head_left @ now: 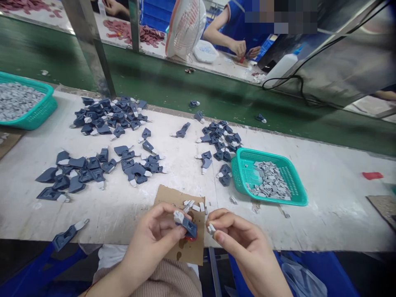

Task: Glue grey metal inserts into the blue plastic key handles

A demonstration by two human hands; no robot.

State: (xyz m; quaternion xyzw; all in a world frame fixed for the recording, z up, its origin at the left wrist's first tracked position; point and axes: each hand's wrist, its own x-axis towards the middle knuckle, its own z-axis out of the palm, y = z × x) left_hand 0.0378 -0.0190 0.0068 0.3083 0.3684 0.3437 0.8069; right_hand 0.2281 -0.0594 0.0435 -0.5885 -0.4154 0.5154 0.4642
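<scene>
My left hand [161, 235] pinches a dark blue plastic part [189, 226] with a light grey tip pointing up and left. Between the thumb and fingertips of my right hand [238, 239] is a small light grey plastic piece [211, 229], a short way to the right of the blue part. Both hands are over a stained cardboard sheet [195, 258] at the table's front edge. Several loose grey pieces [196, 208] lie on the cardboard just beyond my fingers. Something red shows under the blue part, mostly covered.
A green basket [301, 194] of grey pieces stands at right, another basket [49, 105] at far left. Blue parts lie in piles [109, 115] across the white table [173, 165]. Beyond runs a green belt [148, 78]; a co-worker's hands [239, 48] work behind it, near a fan [185, 29].
</scene>
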